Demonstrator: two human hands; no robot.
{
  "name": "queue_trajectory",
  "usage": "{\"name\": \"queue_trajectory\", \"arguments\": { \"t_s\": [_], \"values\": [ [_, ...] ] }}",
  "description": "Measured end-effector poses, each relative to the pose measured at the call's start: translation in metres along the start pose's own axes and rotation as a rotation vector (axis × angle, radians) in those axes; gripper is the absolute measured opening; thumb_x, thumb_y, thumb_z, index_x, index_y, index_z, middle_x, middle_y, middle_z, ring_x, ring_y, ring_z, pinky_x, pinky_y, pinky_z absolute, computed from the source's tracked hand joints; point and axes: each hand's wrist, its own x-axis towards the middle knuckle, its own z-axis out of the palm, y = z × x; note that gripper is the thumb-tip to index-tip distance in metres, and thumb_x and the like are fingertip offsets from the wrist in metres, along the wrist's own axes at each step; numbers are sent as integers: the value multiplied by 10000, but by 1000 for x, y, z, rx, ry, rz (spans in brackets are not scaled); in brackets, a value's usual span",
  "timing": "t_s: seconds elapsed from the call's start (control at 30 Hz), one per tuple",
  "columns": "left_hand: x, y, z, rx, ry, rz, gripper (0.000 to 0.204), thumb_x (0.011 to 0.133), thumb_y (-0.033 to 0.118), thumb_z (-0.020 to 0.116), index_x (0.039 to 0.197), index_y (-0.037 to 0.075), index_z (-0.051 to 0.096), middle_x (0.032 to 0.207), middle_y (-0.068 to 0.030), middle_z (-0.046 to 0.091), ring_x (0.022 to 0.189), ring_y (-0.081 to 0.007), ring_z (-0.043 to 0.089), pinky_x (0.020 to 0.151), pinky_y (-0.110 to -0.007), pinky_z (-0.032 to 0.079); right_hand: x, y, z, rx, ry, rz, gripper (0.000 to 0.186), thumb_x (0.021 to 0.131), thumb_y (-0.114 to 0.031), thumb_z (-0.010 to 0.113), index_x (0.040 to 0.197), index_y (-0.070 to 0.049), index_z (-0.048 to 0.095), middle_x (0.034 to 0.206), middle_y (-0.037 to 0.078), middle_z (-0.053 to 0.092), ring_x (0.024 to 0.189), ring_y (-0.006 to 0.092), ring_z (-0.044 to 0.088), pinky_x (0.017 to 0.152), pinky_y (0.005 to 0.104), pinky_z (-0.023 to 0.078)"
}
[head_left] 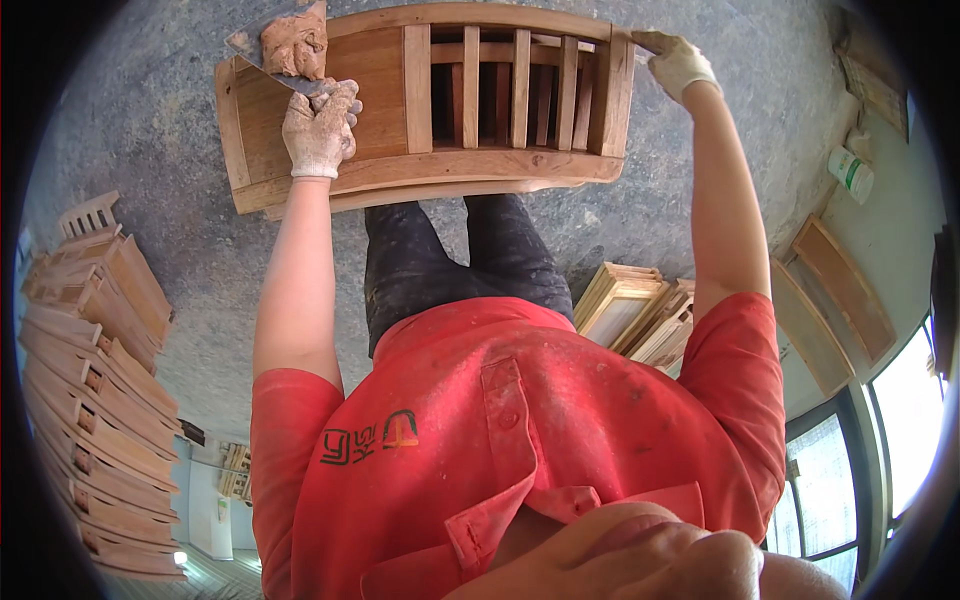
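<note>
A wooden panel [372, 85] with a solid board on its left and upright slats on its right lies in front of my legs. Over its left part, my gloved left hand [318, 132] grips a flat metal scraper [285, 82] that carries a lump of brown putty [295, 45]. My right hand [680, 66], also gloved, is at the panel's upper right corner. Its fingers are bent together against the end rail [617, 90]. Whatever they hold there is too small to name.
Curved wooden parts stand in a tall stack [100, 400] at the left. More wooden frames [625, 305] sit behind me on the right. Two curved panels [845, 290] lean by the right wall, near a white and green tub [850, 174]. Grey, stained floor [190, 260] surrounds the work.
</note>
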Motion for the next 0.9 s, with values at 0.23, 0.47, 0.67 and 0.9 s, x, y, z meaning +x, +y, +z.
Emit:
{"name": "queue_trajectory", "arguments": {
  "t_s": [0.23,0.47,0.67,0.9],
  "values": [
    [-5,3,-11,111,58,-54,204,779,57,722,923,104,586,712,-76,668,501,-84,568,351,-182,339,-108,38,32,169,-41,-135,444,813,-110,541,1233,-225,627,1087,46,654,870,217,619,780,318,499],
    [-1,0,-1,155,68,20,179,782,55,710,886,80,566,660,-63,637,485,-95,550,365,-189,349,-174,38,86,116,47,-27,420,811,-161,592,1214,-277,620,1005,118,633,834,330,615,778,416,515],
    [4,-7,-4,132,79,41,192,775,65,714,891,94,564,660,-72,643,479,-95,544,342,-190,324,-186,15,117,228,169,50,402,820,-173,577,1209,-263,623,1001,145,651,851,344,609,780,413,513],
    [7,-10,-7,162,103,71,217,767,71,716,911,103,557,662,-83,647,472,-98,542,335,-195,317,-188,13,121,285,163,105,397,830,-192,569,1223,-210,626,1012,168,653,857,333,609,794,397,505]
  ]
}}
